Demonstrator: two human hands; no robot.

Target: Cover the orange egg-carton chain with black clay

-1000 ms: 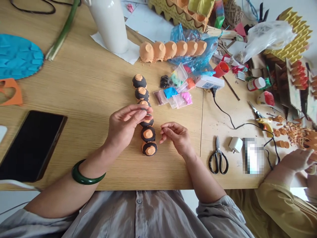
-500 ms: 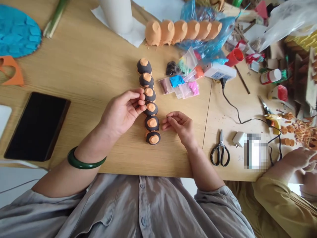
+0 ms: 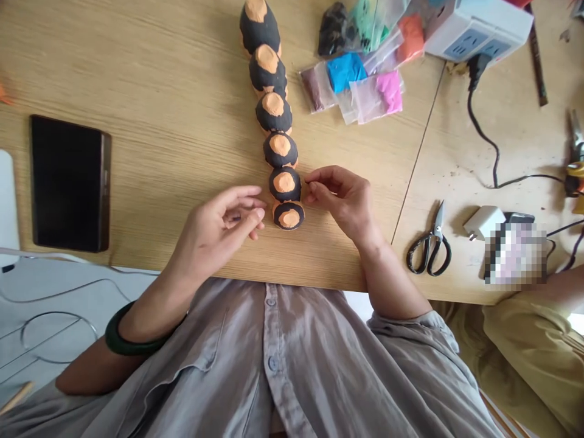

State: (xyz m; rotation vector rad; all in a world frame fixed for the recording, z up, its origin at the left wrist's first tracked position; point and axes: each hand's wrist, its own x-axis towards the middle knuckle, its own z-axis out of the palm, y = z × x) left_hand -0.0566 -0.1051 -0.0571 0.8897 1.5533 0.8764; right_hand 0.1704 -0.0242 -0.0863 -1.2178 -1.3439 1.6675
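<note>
A row of several rounded orange clay pieces (image 3: 280, 149), each with a black band around an orange knob, runs from the top of the view toward the near table edge. My left hand (image 3: 223, 228) is just left of the nearest pieces, fingers loosely curved and apart, with nothing visible in it. On the other side, my right hand (image 3: 344, 198) is beside the second-nearest piece. Its thumb and forefinger are pinched together, and a tiny dark speck shows at the tips, too small to name.
Small bags of coloured clay (image 3: 347, 73) lie beyond my right hand. Farther right are black-handled scissors (image 3: 431, 246), a white charger plug (image 3: 486, 222) and a power strip (image 3: 479, 30) with a cord. A dark tablet (image 3: 68, 182) rests at left. Another person's sleeve (image 3: 533, 328) is at lower right.
The view has tilted down and closer to the row. My left hand has drawn back from the middle pieces to the near end. My right hand stays pinched, now closer to the row.
</note>
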